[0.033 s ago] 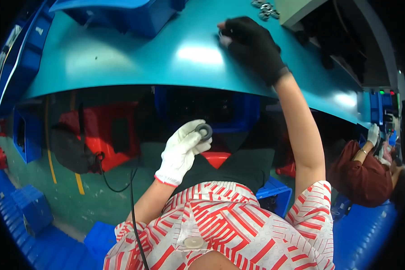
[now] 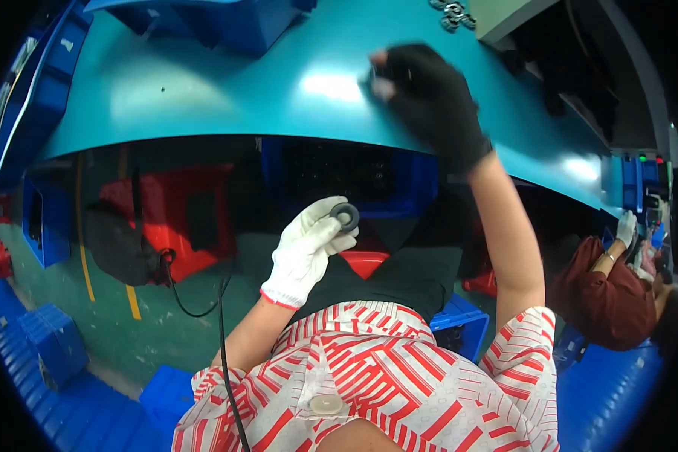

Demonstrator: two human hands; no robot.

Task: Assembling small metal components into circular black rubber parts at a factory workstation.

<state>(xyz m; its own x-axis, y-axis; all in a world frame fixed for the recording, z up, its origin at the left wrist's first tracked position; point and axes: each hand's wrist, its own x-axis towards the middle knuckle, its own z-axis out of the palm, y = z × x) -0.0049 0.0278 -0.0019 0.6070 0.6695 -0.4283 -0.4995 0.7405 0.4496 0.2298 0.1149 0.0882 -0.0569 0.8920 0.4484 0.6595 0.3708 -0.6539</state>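
The left hand [image 2: 309, 252], in a white glove, was below the front edge of the bench [image 2: 203, 90], above the lap, approx. in the middle of the view. Its fingers were curled and it held a small dark ring [image 2: 345, 216] betw. thumb and fingertips, the hole of the ring facing up toward the camera, so the ring lay flat-on and had no real long axis.

The right hand [image 2: 429, 98], in a black glove, was stretched far forward, resting on the teal bench top, well apart from the left hand and higher in the view. It was bent downward on the surface; something small and pale showed at its fingertips, but it was blurred, and I cannot tell if the hand gripped it or only pressed on the top.

So the ring was with the left hand, not on the bench; from the right hand it lay toward the person's body and a bit to the left. The left hand was clearly the nearer one.

Some small metal parts [image 2: 452, 13] lay at the far edge of the bench, beyond the right hand. Another person [image 2: 610, 290] in a dark red sleeve worked at the right side, separately.
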